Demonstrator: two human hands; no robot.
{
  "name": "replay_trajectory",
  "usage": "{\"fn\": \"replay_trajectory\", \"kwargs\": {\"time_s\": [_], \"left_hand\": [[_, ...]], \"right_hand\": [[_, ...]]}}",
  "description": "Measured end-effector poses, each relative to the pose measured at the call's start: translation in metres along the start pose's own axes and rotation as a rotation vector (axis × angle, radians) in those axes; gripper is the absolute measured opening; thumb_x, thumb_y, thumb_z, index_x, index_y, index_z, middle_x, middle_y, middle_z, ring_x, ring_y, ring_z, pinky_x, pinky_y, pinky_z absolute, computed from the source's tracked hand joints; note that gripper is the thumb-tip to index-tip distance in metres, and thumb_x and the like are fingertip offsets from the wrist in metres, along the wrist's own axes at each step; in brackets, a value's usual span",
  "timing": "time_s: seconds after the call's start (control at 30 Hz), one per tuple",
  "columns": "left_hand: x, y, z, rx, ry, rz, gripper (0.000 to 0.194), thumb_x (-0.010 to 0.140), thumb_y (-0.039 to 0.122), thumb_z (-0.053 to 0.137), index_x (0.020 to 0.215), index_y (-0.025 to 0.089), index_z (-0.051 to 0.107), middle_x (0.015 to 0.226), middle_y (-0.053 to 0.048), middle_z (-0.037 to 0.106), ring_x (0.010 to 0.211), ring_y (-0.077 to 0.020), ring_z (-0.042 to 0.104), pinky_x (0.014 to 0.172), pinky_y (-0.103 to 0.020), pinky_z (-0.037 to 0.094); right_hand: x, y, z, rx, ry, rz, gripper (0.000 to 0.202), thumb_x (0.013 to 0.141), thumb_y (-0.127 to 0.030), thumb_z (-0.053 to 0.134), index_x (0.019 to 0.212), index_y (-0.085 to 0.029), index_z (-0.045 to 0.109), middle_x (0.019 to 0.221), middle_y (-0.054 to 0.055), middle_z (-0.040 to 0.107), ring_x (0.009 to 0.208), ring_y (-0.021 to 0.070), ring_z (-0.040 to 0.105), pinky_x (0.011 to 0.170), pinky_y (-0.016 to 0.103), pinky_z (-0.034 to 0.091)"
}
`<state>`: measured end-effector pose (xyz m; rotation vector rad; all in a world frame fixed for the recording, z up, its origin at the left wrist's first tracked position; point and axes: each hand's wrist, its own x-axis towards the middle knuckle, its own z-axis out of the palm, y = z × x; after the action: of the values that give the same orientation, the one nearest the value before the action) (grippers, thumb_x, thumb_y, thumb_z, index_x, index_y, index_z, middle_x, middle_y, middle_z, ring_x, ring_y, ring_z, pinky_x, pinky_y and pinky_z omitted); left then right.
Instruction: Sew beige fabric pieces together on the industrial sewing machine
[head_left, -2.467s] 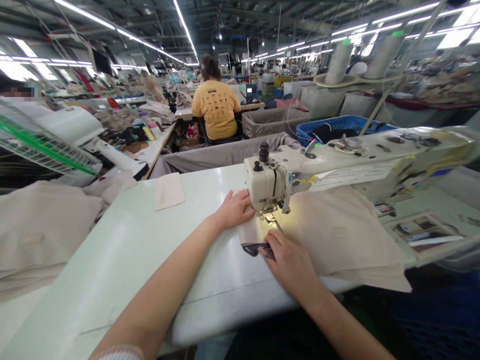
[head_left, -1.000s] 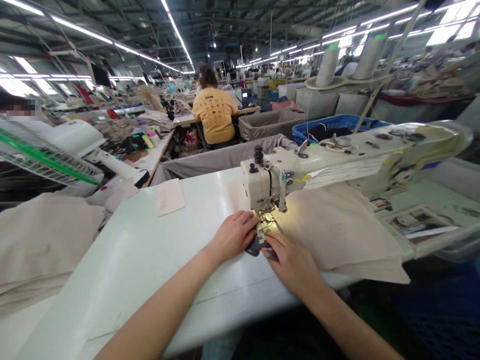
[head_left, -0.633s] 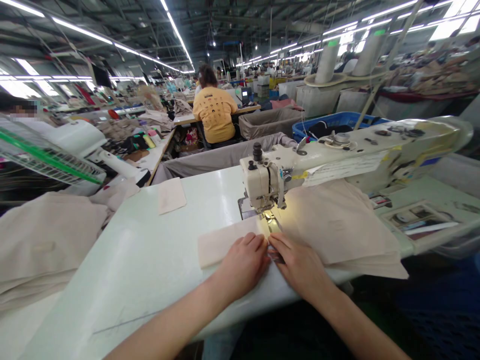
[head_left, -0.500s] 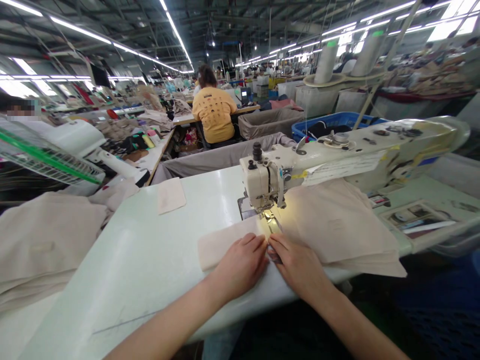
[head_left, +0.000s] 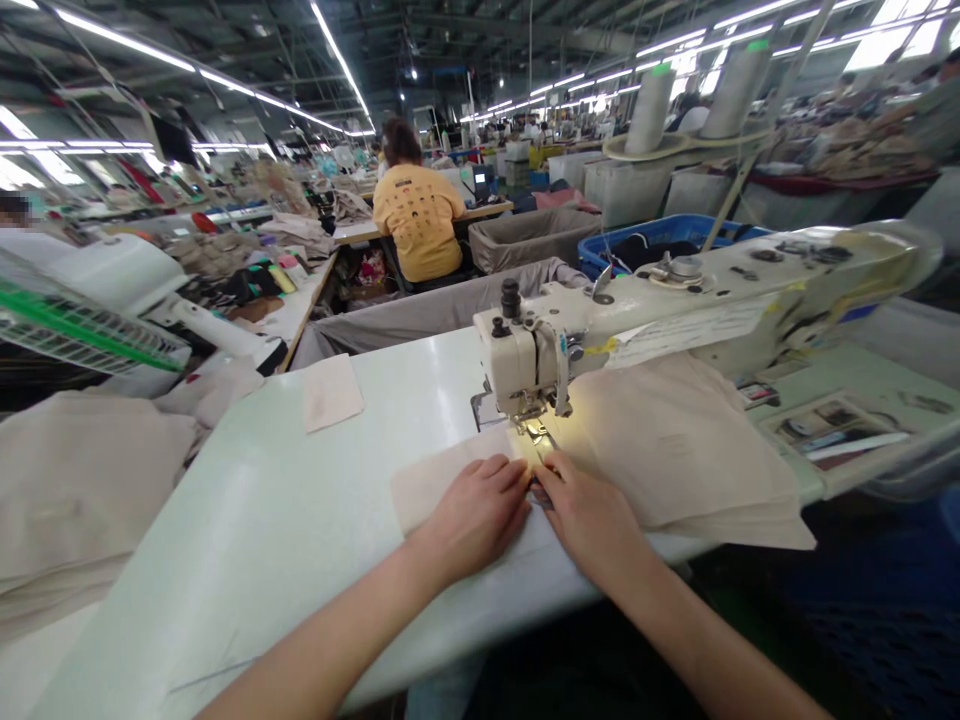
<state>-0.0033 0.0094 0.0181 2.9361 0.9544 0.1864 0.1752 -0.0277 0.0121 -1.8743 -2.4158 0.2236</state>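
A beige fabric piece [head_left: 431,485] lies flat in front of the sewing machine [head_left: 521,365], its right edge near the lit presser foot. My left hand [head_left: 484,510] rests on this piece, fingers bent and pressed together at its right edge. Close beside it, my right hand [head_left: 589,505] pinches at the same edge with thumb and forefinger, just in front of the foot. The fingertips of both hands nearly meet, and the cloth between them is mostly hidden. Right of the needle, a stack of larger beige fabric panels [head_left: 675,450] reaches under the machine arm.
A small beige fabric patch [head_left: 333,392] lies on the pale table [head_left: 300,530]. More beige cloth [head_left: 82,480] is piled at the left, below a fan [head_left: 97,320]. Ahead are a cloth-lined bin [head_left: 435,310], a blue basket [head_left: 600,255] and a seated person in yellow [head_left: 418,220].
The view has shifted slightly, so most things sit a little further left. Both hands stay at the fabric edge; the fabric piece appears slightly closer to the presser foot.
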Motion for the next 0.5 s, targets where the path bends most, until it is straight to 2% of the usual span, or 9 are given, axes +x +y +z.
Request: {"fn": "replay_trajectory", "kwargs": {"time_s": [0.3, 0.5], "left_hand": [[0.023, -0.039, -0.004, 0.004, 0.005, 0.008, 0.028, 0.101, 0.024, 0.042, 0.11, 0.015, 0.067, 0.113, -0.012, 0.068, 0.104, -0.0253, 0.06, 0.095, -0.042, 0.052], [0.029, -0.056, -0.003, 0.012, 0.042, 0.018, 0.028, 0.099, 0.022, 0.044, 0.118, 0.016, 0.065, 0.114, -0.01, 0.069, 0.105, -0.0235, 0.06, 0.097, -0.04, 0.051]], "right_hand": [[0.033, -0.002, -0.01, 0.021, -0.006, 0.029, 0.026, 0.101, -0.025, 0.049, 0.122, -0.02, 0.062, 0.129, 0.011, 0.062, 0.09, 0.0209, 0.072, 0.071, 0.029, 0.053], [0.027, 0.0, -0.008, 0.058, 0.053, 0.017, 0.023, 0.103, -0.028, 0.049, 0.117, -0.02, 0.066, 0.124, 0.01, 0.065, 0.09, 0.0196, 0.072, 0.072, 0.027, 0.053]]}}
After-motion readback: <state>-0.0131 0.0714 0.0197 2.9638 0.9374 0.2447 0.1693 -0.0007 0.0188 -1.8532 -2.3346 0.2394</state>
